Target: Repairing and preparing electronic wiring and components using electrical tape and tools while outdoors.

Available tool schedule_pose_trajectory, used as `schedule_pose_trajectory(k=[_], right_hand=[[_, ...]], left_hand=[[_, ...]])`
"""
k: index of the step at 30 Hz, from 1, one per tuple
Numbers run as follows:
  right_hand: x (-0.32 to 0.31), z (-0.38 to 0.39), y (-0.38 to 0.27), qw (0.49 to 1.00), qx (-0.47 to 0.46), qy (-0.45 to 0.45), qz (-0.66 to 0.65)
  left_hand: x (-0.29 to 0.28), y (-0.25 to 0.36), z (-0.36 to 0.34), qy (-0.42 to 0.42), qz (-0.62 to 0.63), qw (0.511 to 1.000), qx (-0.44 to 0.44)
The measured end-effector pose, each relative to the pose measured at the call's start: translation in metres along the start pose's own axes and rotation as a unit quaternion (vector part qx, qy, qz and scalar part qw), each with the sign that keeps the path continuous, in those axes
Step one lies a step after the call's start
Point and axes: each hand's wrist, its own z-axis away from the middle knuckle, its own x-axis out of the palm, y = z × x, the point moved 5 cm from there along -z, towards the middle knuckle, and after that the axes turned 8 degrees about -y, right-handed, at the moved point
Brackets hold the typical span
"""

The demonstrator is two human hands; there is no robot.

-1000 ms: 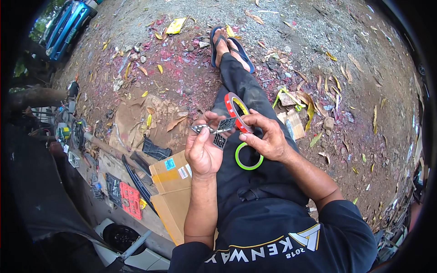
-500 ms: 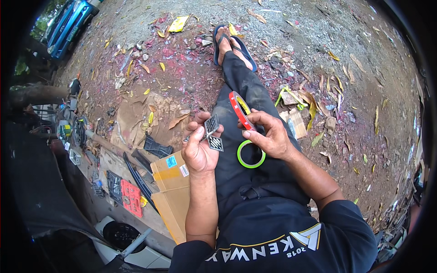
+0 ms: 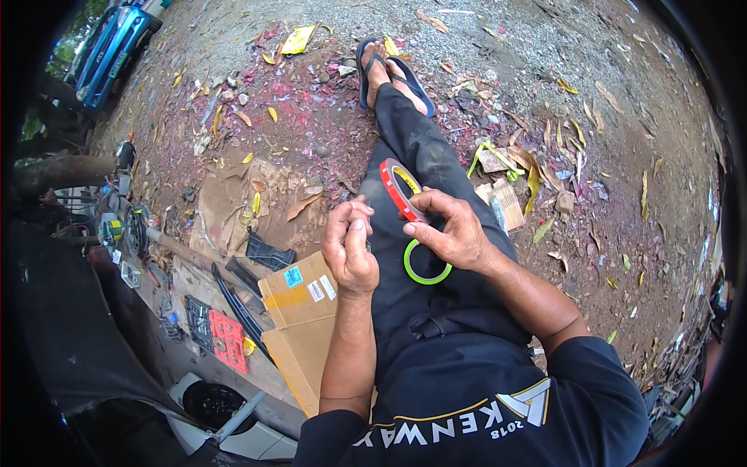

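Note:
My right hand (image 3: 451, 229) pinches a roll of red tape (image 3: 394, 190) between thumb and fingers, holding it upright over my lap. Beneath that hand a bright green tape roll (image 3: 409, 270) lies on my dark trousers (image 3: 389, 303). To the left, my left hand (image 3: 350, 245) is closed with its fingers curled inward. The diamond-shaped dark emblem seen in it a moment earlier is now hidden, apart from perhaps a dark edge by the fingertips. A gap separates the two hands.
Left of my legs lie a flattened cardboard box (image 3: 299, 300), a black plastic piece (image 3: 270, 251) and a red tool case (image 3: 227, 341). A wheel (image 3: 214, 405) is at the lower left. Leaves and litter cover the dirt; a blue vehicle (image 3: 113, 58) stands far left.
My left hand has turned and curled its fingers, taking the emblem out of sight; it has moved slightly right. The right hand and red tape roll have shifted slightly left.

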Motion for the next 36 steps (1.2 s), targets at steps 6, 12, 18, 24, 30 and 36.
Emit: schedule_pose_trajectory(k=[6, 12, 18, 24, 30, 36], right_hand=[[0.002, 0.000, -0.004, 1.000, 0.011, 0.001, 0.017], [0.005, 0.001, -0.005, 0.991, -0.037, 0.005, 0.128], [0.007, 0.000, -0.009, 0.973, -0.063, -0.003, 0.220], [0.008, -0.002, -0.012, 0.955, -0.085, -0.023, 0.285], [0.010, 0.000, -0.013, 0.954, -0.093, -0.036, 0.281], [0.012, -0.002, -0.011, 0.958, -0.079, -0.048, 0.273]], left_hand=[[0.001, 0.010, -0.001, -0.029, -0.208, 0.976, 0.052], [0.011, 0.019, -0.006, -0.098, -0.242, 0.962, 0.080], [0.011, 0.021, -0.007, -0.110, -0.280, 0.950, 0.087], [0.007, 0.013, -0.007, -0.120, -0.255, 0.959, -0.016], [0.004, 0.007, -0.011, -0.153, -0.189, 0.968, -0.057], [0.006, 0.007, -0.011, -0.191, -0.195, 0.962, -0.033]])
